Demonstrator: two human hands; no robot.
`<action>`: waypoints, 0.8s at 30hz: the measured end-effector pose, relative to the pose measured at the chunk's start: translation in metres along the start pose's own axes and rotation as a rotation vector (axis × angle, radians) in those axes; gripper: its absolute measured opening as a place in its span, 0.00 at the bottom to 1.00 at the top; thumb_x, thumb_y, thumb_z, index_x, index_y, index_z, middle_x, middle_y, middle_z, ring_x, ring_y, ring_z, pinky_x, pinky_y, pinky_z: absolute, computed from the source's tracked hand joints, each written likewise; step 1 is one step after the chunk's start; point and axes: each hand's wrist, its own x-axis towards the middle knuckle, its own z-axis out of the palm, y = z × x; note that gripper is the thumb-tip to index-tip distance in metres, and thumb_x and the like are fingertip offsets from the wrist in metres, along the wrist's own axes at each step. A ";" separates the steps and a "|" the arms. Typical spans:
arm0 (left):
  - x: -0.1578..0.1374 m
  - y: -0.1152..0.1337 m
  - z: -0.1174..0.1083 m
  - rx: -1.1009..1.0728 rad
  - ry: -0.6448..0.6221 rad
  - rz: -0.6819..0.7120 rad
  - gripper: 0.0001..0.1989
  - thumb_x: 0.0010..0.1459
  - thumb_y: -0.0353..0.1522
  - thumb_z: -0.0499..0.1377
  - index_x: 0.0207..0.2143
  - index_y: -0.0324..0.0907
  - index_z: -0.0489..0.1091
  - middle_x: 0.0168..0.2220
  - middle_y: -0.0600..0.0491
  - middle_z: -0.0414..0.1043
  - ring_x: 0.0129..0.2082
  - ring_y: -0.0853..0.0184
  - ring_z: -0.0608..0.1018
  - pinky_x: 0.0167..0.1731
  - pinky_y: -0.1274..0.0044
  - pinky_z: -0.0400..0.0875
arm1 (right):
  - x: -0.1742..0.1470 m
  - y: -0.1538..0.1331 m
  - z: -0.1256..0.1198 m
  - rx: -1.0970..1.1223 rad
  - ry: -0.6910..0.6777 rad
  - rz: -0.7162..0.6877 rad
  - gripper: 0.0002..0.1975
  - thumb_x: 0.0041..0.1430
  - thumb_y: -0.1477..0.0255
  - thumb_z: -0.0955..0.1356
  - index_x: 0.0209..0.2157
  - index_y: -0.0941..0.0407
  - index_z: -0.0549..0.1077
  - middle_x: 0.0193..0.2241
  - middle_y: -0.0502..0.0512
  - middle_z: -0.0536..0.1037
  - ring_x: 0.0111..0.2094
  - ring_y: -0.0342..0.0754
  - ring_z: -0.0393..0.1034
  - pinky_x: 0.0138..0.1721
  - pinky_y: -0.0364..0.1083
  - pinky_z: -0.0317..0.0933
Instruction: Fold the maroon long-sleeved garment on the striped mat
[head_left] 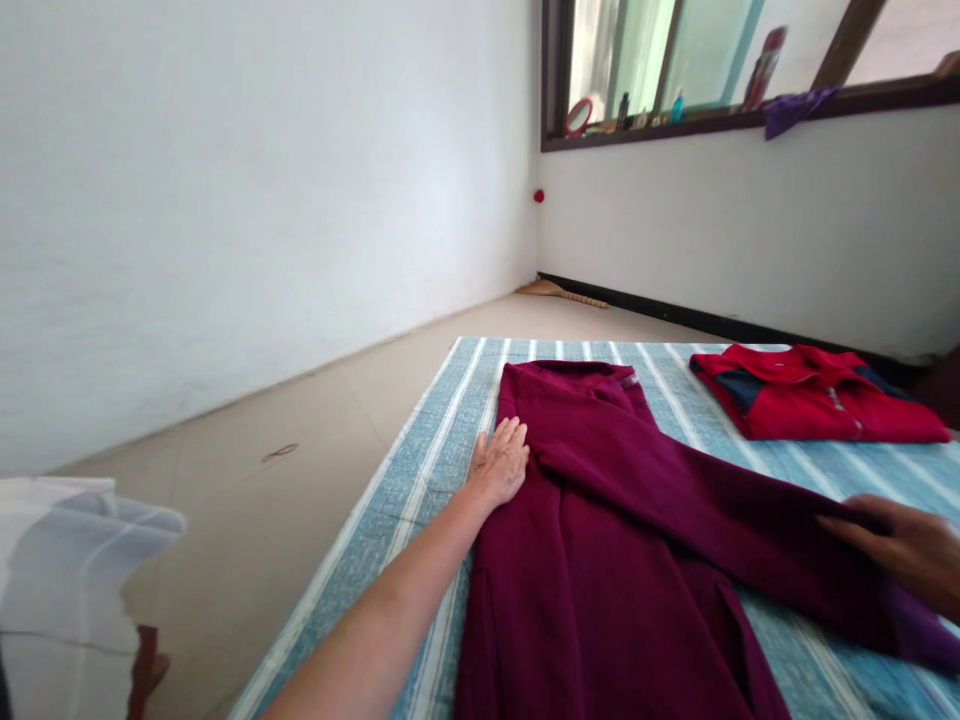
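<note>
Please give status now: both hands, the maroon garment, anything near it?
Left hand flat on maroon garment, at its edge. Right hand on the sleeve. Red jacket apart, same striped mat.

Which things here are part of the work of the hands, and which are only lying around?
In use: maroon garment, left hand flat on it, right hand on its sleeve, striped mat.
Lying about: red jacket, broom, purple cloth, bottles on windowsill.
</note>
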 end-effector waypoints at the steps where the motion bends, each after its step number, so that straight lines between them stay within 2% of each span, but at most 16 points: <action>1: 0.000 0.001 0.000 0.005 -0.001 -0.002 0.23 0.65 0.34 0.44 0.61 0.42 0.57 0.64 0.47 0.54 0.64 0.61 0.55 0.62 0.60 0.46 | 0.005 -0.005 -0.010 0.012 0.003 -0.019 0.22 0.39 0.46 0.65 0.26 0.48 0.75 0.23 0.50 0.77 0.27 0.55 0.72 0.28 0.50 0.63; 5: 0.002 0.008 -0.010 0.028 -0.046 -0.016 0.23 0.65 0.35 0.44 0.61 0.42 0.56 0.65 0.47 0.52 0.65 0.59 0.54 0.61 0.58 0.46 | 0.037 -0.030 -0.053 -0.031 0.082 -0.071 0.22 0.39 0.48 0.66 0.29 0.50 0.75 0.23 0.51 0.77 0.26 0.53 0.71 0.28 0.47 0.60; 6: 0.003 0.010 -0.013 0.030 -0.061 -0.018 0.24 0.65 0.36 0.44 0.62 0.41 0.56 0.65 0.46 0.51 0.65 0.59 0.53 0.61 0.57 0.46 | 0.047 -0.034 -0.060 -0.038 0.079 -0.083 0.21 0.41 0.50 0.66 0.30 0.51 0.76 0.25 0.51 0.77 0.28 0.53 0.71 0.28 0.47 0.60; 8: 0.003 0.011 -0.018 0.028 -0.106 -0.021 0.26 0.65 0.38 0.44 0.62 0.40 0.54 0.66 0.46 0.49 0.66 0.58 0.51 0.61 0.56 0.45 | 0.065 -0.040 -0.066 -0.129 -0.013 -0.117 0.15 0.43 0.56 0.68 0.27 0.53 0.75 0.25 0.53 0.77 0.28 0.52 0.71 0.29 0.45 0.58; 11: 0.003 0.010 -0.024 0.018 -0.191 -0.018 0.29 0.64 0.43 0.42 0.64 0.38 0.50 0.67 0.45 0.43 0.66 0.57 0.47 0.61 0.55 0.41 | 0.084 -0.041 -0.053 -0.283 -0.110 -0.152 0.09 0.48 0.63 0.68 0.25 0.55 0.74 0.25 0.54 0.76 0.29 0.51 0.70 0.30 0.44 0.57; 15: 0.004 0.007 -0.034 0.019 -0.261 0.003 0.33 0.62 0.48 0.43 0.65 0.40 0.48 0.67 0.45 0.42 0.67 0.57 0.46 0.61 0.56 0.42 | 0.088 -0.036 -0.025 -0.285 -0.111 -0.151 0.08 0.49 0.65 0.67 0.29 0.55 0.75 0.27 0.55 0.76 0.31 0.52 0.71 0.29 0.44 0.56; 19: -0.003 0.017 -0.045 0.051 -0.231 -0.027 0.32 0.62 0.44 0.46 0.64 0.38 0.50 0.67 0.43 0.43 0.66 0.57 0.46 0.62 0.57 0.39 | 0.084 -0.020 -0.014 -0.242 -0.072 -0.151 0.17 0.49 0.60 0.66 0.38 0.55 0.74 0.31 0.58 0.78 0.34 0.56 0.73 0.32 0.46 0.60; 21: -0.011 0.028 -0.048 0.062 -0.199 -0.060 0.30 0.62 0.39 0.47 0.63 0.36 0.50 0.67 0.42 0.43 0.67 0.58 0.46 0.62 0.58 0.38 | 0.084 -0.005 -0.012 -0.202 -0.020 -0.101 0.25 0.48 0.55 0.65 0.42 0.57 0.73 0.33 0.61 0.78 0.36 0.58 0.73 0.34 0.48 0.62; 24: -0.024 0.046 -0.044 0.046 -0.187 -0.096 0.28 0.63 0.37 0.44 0.63 0.35 0.52 0.66 0.43 0.47 0.66 0.60 0.49 0.62 0.62 0.44 | 0.084 0.023 -0.005 -0.169 0.040 0.006 0.30 0.45 0.49 0.63 0.41 0.57 0.73 0.32 0.64 0.78 0.34 0.61 0.74 0.34 0.50 0.64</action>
